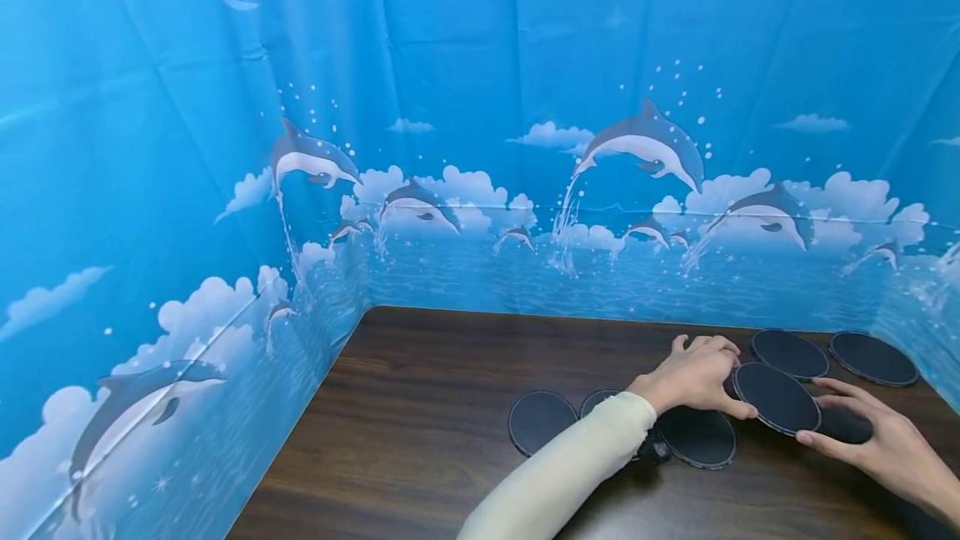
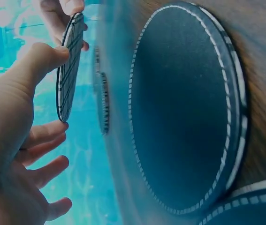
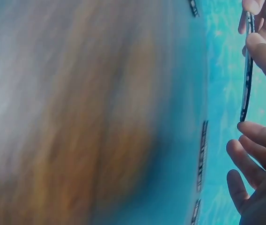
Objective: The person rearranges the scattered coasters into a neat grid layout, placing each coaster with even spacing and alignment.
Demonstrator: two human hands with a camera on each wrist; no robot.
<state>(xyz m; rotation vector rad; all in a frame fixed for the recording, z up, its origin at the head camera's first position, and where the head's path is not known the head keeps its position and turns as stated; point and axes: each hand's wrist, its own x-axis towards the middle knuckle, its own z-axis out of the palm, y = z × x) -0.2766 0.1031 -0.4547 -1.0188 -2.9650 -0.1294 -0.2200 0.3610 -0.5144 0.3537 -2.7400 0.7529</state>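
Observation:
Both hands hold one round black coaster (image 1: 776, 397) tilted above the table. My left hand (image 1: 693, 377) pinches its left edge between thumb and fingertips, other fingers spread. On the opposite edge, the thumb and fingers of my right hand (image 1: 873, 432) grip it. In the left wrist view the held coaster (image 2: 71, 68) is nearly edge-on, its pale checked underside showing. From the right wrist it appears as a thin strip, the coaster (image 3: 247, 77) pinched by the right hand (image 3: 259, 183). Under the left wrist lies another black coaster (image 1: 701, 437).
More black coasters lie on the dark wooden table (image 1: 420, 407): a left one (image 1: 542, 422), one partly hidden by the sleeve (image 1: 562, 465), and two at the back right, a nearer (image 1: 790, 354) and a farther one (image 1: 873, 358). A blue dolphin-print curtain (image 1: 480, 107) surrounds the table's back and sides.

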